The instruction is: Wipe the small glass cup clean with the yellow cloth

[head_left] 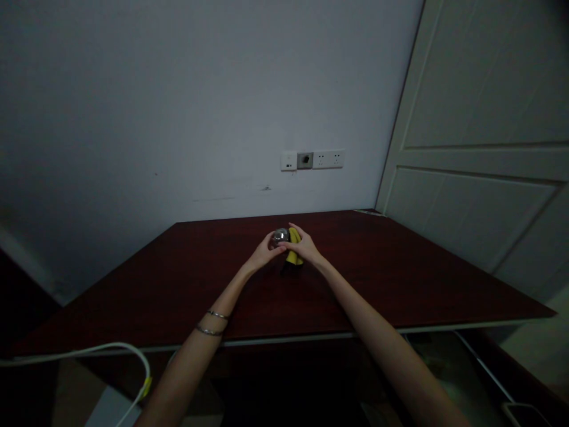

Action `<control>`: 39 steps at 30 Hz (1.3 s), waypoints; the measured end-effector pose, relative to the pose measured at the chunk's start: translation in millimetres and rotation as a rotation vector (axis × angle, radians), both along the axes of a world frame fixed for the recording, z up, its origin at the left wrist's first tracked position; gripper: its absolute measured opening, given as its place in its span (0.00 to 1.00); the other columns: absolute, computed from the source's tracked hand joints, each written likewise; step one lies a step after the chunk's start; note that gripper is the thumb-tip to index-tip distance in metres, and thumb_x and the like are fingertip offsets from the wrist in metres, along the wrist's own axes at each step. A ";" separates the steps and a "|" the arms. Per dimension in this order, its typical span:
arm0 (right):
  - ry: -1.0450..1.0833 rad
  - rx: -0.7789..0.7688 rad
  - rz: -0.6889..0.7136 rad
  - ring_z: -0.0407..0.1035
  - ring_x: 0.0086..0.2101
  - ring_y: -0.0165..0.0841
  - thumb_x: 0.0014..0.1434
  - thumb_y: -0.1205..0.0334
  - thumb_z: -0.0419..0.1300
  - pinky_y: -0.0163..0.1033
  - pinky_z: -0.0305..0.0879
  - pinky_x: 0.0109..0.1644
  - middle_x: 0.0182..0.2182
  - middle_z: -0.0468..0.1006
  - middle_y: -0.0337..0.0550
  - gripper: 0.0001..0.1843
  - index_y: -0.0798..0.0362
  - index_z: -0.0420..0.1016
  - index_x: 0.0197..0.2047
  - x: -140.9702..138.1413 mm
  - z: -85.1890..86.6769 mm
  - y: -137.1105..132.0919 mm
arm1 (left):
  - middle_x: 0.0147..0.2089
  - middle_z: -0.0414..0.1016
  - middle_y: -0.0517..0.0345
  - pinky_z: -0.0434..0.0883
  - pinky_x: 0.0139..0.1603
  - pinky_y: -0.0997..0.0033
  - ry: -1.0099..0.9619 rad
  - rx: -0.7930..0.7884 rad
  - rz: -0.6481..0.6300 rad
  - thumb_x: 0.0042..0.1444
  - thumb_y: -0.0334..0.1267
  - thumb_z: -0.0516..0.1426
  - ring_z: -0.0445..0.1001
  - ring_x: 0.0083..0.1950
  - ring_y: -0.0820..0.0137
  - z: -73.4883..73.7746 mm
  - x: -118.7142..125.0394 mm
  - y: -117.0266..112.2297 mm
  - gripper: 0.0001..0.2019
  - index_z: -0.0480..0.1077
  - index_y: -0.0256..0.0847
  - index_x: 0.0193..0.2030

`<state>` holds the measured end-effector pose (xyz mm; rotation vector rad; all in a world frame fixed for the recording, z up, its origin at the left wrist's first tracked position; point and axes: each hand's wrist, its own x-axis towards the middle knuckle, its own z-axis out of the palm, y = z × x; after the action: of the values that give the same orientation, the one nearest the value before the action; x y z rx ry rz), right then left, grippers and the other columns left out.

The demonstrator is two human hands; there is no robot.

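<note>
Both arms reach forward over a dark red-brown table (178,284). My left hand (264,251) curls its fingers round a small shiny metal object (280,236), rounded and silver; what it is exactly is too small to tell. My right hand (304,246) holds a yellow cloth (294,255) pressed against the right side of that metal object. The cloth hangs down to the tabletop below the hand. Two thin bracelets sit on my left wrist (212,322).
A pale wall stands behind the table with a row of wall sockets (312,160). A white panelled door (480,154) closes off the right side. A white cable (124,356) loops below the table's front left edge.
</note>
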<state>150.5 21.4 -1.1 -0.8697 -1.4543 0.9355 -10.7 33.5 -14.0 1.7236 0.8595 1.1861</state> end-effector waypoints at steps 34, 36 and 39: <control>-0.039 0.221 -0.077 0.66 0.48 0.36 0.53 0.46 0.55 0.42 0.60 0.54 0.49 0.71 0.48 0.23 0.53 0.70 0.45 11.9 0.7 10.7 | 0.58 0.61 0.39 0.63 0.56 0.58 -0.048 0.158 0.015 0.37 0.38 0.65 0.64 0.57 0.58 -1.3 13.9 -17.6 0.43 0.52 0.32 0.60; -0.059 0.270 -0.053 0.65 0.50 0.36 0.53 0.49 0.56 0.42 0.57 0.56 0.50 0.71 0.47 0.21 0.53 0.72 0.45 10.5 2.0 7.2 | 0.58 0.61 0.39 0.63 0.56 0.58 -0.029 0.165 0.036 0.36 0.37 0.65 0.64 0.56 0.58 -0.9 14.1 -18.2 0.44 0.52 0.32 0.61; -0.120 0.365 -0.048 0.63 0.52 0.36 0.53 0.52 0.57 0.43 0.56 0.58 0.53 0.69 0.47 0.20 0.52 0.72 0.47 7.7 2.9 -1.2 | 0.58 0.62 0.39 0.63 0.56 0.57 0.003 0.175 0.076 0.35 0.36 0.66 0.65 0.56 0.57 -3.8 12.9 -14.5 0.44 0.53 0.32 0.60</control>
<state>158.2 20.3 1.8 -0.6942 -1.6354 0.5637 2.2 19.0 -17.8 1.8465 0.8501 1.3441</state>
